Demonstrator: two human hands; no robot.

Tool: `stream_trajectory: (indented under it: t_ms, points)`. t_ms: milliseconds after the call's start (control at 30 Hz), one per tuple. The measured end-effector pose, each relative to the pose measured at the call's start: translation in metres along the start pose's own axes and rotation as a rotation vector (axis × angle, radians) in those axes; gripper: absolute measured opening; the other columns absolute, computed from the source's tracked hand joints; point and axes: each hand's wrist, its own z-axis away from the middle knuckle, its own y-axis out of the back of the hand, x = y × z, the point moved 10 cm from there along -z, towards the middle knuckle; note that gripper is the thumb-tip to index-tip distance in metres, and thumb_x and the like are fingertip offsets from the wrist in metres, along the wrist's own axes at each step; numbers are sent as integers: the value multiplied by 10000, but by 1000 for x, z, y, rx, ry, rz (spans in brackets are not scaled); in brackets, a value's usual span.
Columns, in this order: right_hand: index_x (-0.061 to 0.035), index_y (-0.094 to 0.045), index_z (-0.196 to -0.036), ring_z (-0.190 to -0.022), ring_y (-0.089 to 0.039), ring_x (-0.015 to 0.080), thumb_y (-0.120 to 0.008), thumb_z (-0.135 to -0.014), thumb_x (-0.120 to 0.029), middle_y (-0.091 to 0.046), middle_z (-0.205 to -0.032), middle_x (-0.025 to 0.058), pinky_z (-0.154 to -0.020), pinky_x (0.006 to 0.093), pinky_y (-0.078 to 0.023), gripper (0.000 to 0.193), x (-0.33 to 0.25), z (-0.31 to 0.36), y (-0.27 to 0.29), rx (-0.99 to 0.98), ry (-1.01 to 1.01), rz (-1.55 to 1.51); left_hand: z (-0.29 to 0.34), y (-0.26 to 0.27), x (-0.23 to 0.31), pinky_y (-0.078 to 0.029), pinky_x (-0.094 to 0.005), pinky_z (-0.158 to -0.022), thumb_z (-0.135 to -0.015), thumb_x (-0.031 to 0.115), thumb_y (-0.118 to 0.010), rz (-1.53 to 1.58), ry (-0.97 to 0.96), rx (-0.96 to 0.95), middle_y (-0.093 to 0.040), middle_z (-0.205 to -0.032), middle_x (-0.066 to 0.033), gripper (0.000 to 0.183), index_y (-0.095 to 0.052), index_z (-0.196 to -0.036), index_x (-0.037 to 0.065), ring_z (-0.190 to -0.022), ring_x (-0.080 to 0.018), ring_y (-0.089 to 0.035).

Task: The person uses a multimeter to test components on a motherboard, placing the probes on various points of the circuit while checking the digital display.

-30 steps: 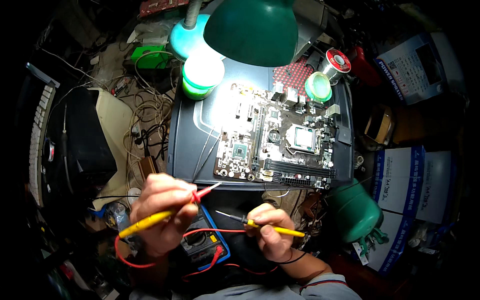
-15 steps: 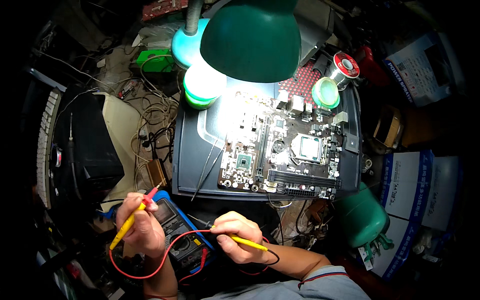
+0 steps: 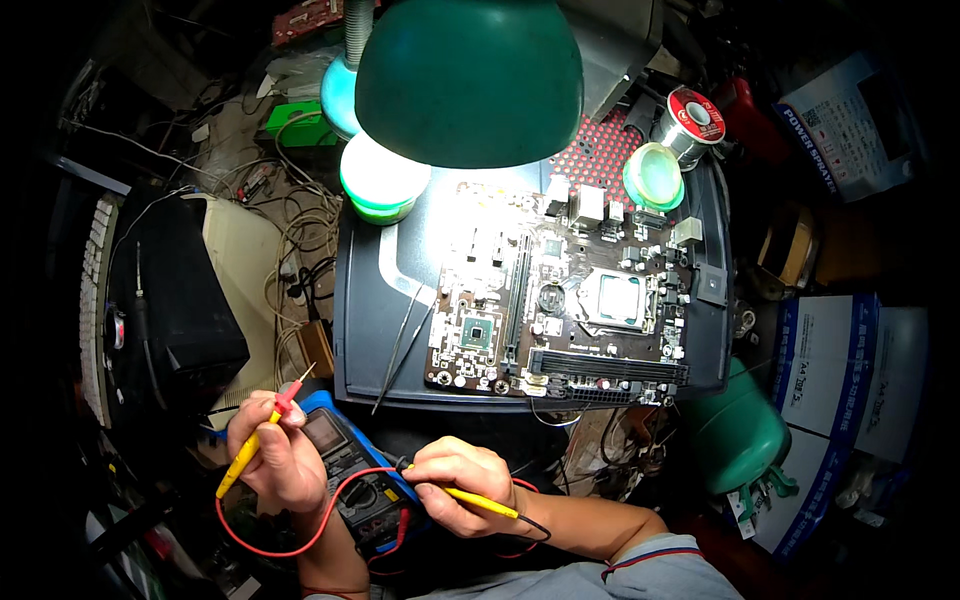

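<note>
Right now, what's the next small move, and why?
I'd probably raise the right grip toward the motherboard: its black-wired probe sits low by the multimeter, tip hard to make out, and the left grip holds its red-tipped probe off the board too.

Red/yellow probe [image 3: 240, 468], tip up-R, in L hand [image 3: 284, 464]; yellow/blk probe [image 3: 484, 502] in R hand [image 3: 458, 488]; blue-edged multimeter [image 3: 350, 460] btwn

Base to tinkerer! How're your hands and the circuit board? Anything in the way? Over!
Left hand: red-tipped yellow probe. Right hand: second yellow probe. Circuit board lit, no probe touching. Tweezers lie close by its left edge.
</note>
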Motion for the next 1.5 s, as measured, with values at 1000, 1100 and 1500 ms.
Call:
stream_trajectory:
  t_ms: [1000, 1100, 1500]
  points:
    - [49, -662, -1000, -731, -644, 236, -637, -831, 32, -655, -864, 152, -660, 309, -529, 172, 6, -11, 0, -10, -22, -14, -5, -2, -11, -429, -269, -713, -1004, 114, -502, 0, 29, 30, -573, -986, -114, 222, -599, -1143, -31, -813, -160, -510]
    - [48, -668, -994, -712, -638, 225, -639, -828, 33, -652, -851, 146, -646, 301, -522, 169, 7, -10, 0, -18, -38, 19, -7, -4, -10, -431, -277, -689, -978, 124, -563, 3, 48, 68, -552, -896, -133, 207, -592, -1094, -44, -765, -179, -500]
    - [40, -661, -986, -664, -622, 210, -630, -831, 25, -656, -832, 141, -618, 284, -510, 158, 1, -8, -4, -14, 26, 60, 7, 30, -5, -411, -277, -680, -1017, 162, -513, 90, 33, 208, -585, -943, -93, 224, -598, -1121, -17, -770, -143, -504]
